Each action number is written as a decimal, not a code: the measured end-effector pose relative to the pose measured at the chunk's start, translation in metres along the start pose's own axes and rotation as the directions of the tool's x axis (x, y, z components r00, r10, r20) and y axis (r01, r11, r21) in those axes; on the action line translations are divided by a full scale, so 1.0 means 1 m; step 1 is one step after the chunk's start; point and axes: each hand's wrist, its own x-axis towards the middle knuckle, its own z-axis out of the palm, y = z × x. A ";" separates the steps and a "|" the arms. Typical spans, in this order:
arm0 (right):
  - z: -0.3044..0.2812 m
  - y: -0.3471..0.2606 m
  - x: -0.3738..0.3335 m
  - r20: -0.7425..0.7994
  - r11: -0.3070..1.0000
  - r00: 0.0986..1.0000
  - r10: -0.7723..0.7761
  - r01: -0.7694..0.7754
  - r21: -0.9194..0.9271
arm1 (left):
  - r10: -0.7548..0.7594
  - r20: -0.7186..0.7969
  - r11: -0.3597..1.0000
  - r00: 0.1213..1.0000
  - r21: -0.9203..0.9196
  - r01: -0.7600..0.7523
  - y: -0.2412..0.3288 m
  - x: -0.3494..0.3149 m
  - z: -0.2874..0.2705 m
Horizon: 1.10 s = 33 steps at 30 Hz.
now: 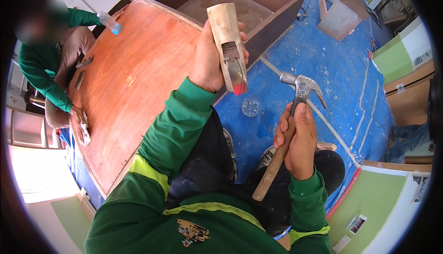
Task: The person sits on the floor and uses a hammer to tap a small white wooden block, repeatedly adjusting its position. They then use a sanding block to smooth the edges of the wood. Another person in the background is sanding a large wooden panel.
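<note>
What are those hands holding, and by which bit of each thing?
Left hand: a wooden plane, around its middle. Right hand: a claw hammer, high on its handle.

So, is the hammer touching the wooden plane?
No, blue sheeting shows between the hammer in the right hand and the wooden plane in the left hand.

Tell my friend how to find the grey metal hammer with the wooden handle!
Find the big blue floor sheet. In front of it, the person's right-hand grip holds a brown wooden-handled claw hammer. Unlike the pale, blocky wooden plane in the left-hand grip, it has a grey metal head with a curved claw.
</note>
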 end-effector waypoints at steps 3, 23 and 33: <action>0.003 -0.002 -0.002 0.004 1.000 1.000 0.011 -0.011 -0.012 | 0.007 -0.008 1.000 1.000 0.029 -0.006 0.001 0.000 0.002; 0.006 -0.006 -0.008 0.029 0.991 0.998 -0.049 0.052 -0.125 | -0.029 0.039 0.999 0.999 -0.023 0.030 -0.002 0.002 -0.005; 0.016 -0.008 -0.005 0.074 0.956 0.981 -0.178 0.191 -0.222 | -0.100 0.064 0.995 0.993 0.022 0.099 -0.023 -0.003 0.012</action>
